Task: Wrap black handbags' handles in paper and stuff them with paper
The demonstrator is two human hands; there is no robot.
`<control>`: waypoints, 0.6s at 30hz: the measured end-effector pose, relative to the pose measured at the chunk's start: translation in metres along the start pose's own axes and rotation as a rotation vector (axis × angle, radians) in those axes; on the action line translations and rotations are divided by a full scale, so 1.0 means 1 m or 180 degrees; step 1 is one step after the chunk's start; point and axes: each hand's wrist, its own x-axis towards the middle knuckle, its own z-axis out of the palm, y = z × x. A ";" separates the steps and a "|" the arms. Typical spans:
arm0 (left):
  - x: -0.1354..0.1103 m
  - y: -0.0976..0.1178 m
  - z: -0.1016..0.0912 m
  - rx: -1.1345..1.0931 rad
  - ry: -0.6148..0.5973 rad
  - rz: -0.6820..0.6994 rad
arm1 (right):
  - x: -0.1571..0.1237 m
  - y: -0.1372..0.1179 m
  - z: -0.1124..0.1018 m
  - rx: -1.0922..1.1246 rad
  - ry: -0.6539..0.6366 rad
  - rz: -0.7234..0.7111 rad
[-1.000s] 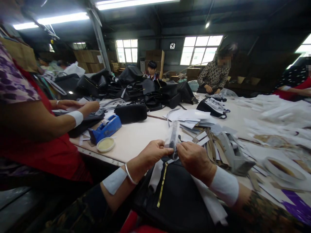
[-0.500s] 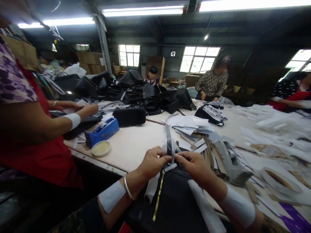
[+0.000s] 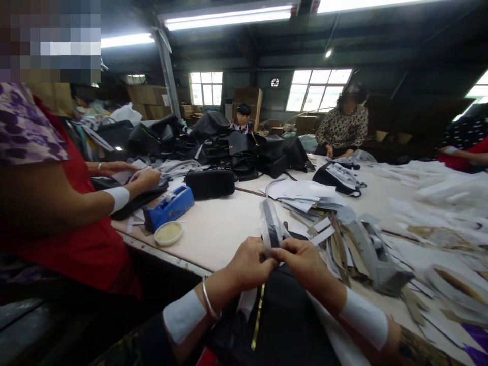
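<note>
In front of me lies a black bag (image 3: 293, 320) with a gold zipper (image 3: 258, 317) on its face. A strap wrapped in clear plastic (image 3: 271, 223) rises in a loop from the bag's top. My left hand (image 3: 251, 262) is closed, its thumb and fingers pinching the wrapped strap near its base. Close against it, my right hand (image 3: 307, 264) pinches the same spot from the other side. The fingertips of both hands meet there, hiding what lies between them. White wrapping paper shows along the bag's sides.
A blue tape dispenser (image 3: 170, 207) and a round lid (image 3: 168, 233) are at the left. To the right stand paper sheets (image 3: 305, 190), a grey tape dispenser (image 3: 381, 259) and a tape roll (image 3: 457, 287). Black bags (image 3: 213, 147) are piled behind. A co-worker in a red apron (image 3: 82, 218) stands at left.
My hands have drawn closer together and now cover the strap's base, where a pale strip showed earlier. The view has shifted slightly, so the scene sits a little further right.
</note>
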 end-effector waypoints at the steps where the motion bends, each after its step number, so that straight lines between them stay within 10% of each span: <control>1: 0.000 0.001 -0.005 -0.0552 -0.0192 -0.0219 | -0.001 0.000 -0.002 0.0011 0.0005 -0.0099; 5: 0.004 0.001 -0.017 -0.2488 -0.0664 -0.0975 | -0.007 0.000 -0.007 -0.0223 -0.0042 -0.0714; 11: 0.008 0.003 -0.007 -0.3507 -0.0531 -0.1513 | -0.008 0.004 -0.003 -0.0992 -0.0106 -0.1668; 18: 0.005 0.004 -0.003 -0.2709 -0.0114 -0.1003 | -0.006 0.002 -0.012 -0.0839 -0.0395 -0.1394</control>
